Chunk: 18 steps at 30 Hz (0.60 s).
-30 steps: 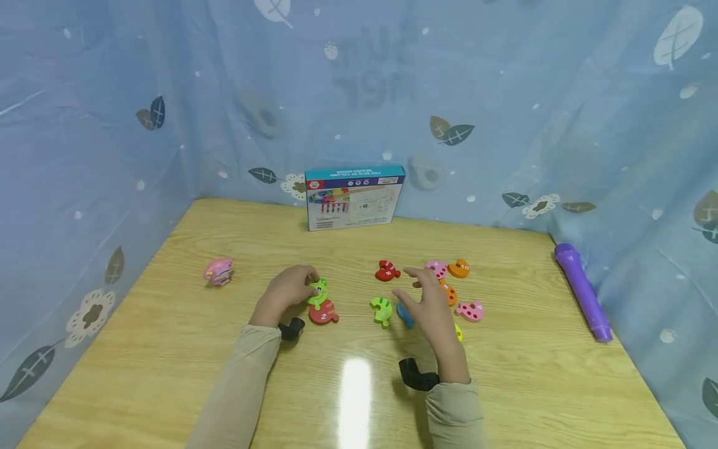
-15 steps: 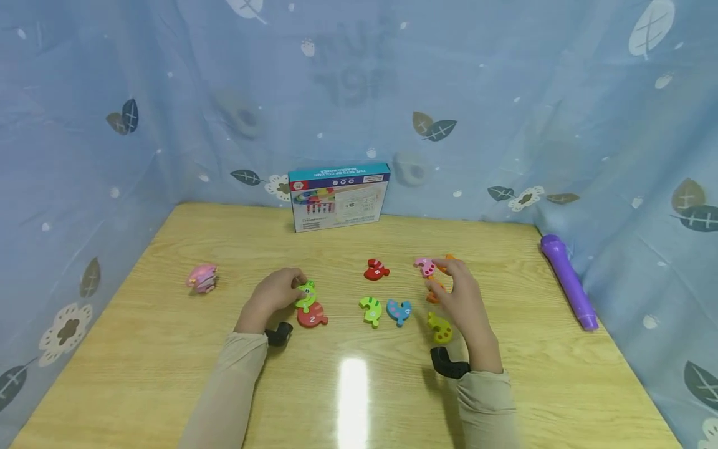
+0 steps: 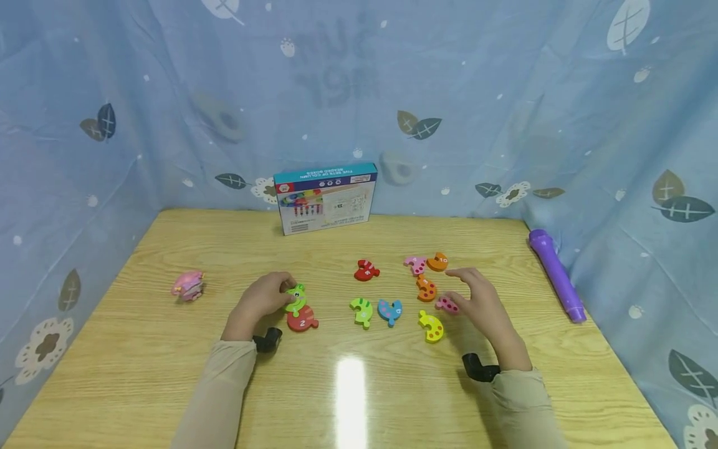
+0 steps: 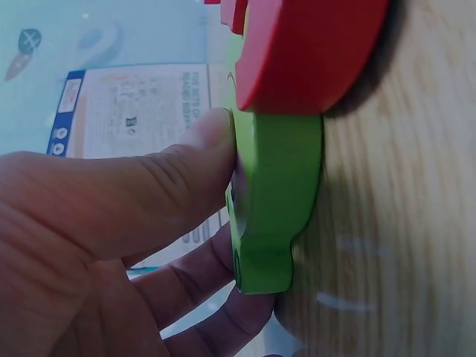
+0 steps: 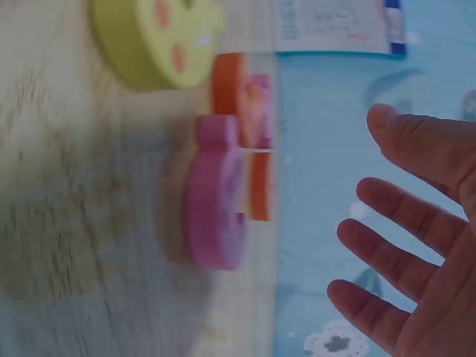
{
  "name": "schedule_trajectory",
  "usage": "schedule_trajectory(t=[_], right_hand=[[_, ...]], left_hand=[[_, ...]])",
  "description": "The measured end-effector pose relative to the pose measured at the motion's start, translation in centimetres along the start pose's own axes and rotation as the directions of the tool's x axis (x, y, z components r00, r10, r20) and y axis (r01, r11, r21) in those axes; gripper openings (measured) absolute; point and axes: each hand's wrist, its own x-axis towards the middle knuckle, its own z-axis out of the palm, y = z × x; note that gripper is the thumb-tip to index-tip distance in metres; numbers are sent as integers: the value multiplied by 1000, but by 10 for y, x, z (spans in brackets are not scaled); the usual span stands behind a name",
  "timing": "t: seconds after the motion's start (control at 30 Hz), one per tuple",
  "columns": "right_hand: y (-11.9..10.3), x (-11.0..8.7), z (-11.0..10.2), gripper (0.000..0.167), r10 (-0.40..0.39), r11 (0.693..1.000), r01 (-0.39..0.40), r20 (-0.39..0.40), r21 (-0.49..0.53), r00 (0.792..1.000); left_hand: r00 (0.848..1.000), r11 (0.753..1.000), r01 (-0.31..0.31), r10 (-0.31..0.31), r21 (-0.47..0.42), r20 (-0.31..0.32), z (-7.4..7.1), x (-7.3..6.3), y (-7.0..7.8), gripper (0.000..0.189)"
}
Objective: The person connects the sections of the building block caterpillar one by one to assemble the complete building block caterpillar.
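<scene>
My left hand (image 3: 261, 302) holds a green puzzle piece with a cartoon animal face (image 3: 295, 299); in the left wrist view the thumb lies on its printed top and fingers are at its edge. Joined to it is a red piece numbered 2 (image 3: 301, 319). My right hand (image 3: 485, 308) hovers with spread fingers, holding nothing, over a pink dotted piece (image 5: 216, 201) that it partly covers in the head view. Just left of that hand lie a yellow piece (image 3: 431, 327), an orange dotted piece (image 3: 426, 289), another pink piece (image 3: 416, 265) and an orange piece numbered 10 (image 3: 437, 262).
Mid-table lie a red striped piece (image 3: 366, 270), a light green piece (image 3: 362, 312) and a blue piece (image 3: 389, 311). A printed box (image 3: 327, 201) stands at the back. A pink toy figure (image 3: 189, 285) sits at left, a purple microphone (image 3: 556, 275) at right.
My right hand has moved rightward, past the blue and yellow pieces to the pink dotted one. My left hand stays on the green piece. The head view has shifted slightly.
</scene>
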Motion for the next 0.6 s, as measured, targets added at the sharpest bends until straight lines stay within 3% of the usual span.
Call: schedule_trajectory(t=[0.17,0.33,0.43,0.6], right_hand=[[10,21,16,41,6,1000,-1,178,-24,984],[12,36,30,47,-50,994,83,356,-78,933],[10,40,34,47,-81,979,148,401,-141,912],[-1,41,30,44,-63,966,152,385,-208,921]], left_hand=[[1000,1000,-1,1,-4,-2,-1,-2,-2,25],[1000,1000,21,-21,-12,-1,-1,-3,-6,24],[1000,1000,28,-28,-14,-5,0,-1,-6,24],[999,999,32,-32,-27,-1,1,4,-5,23]])
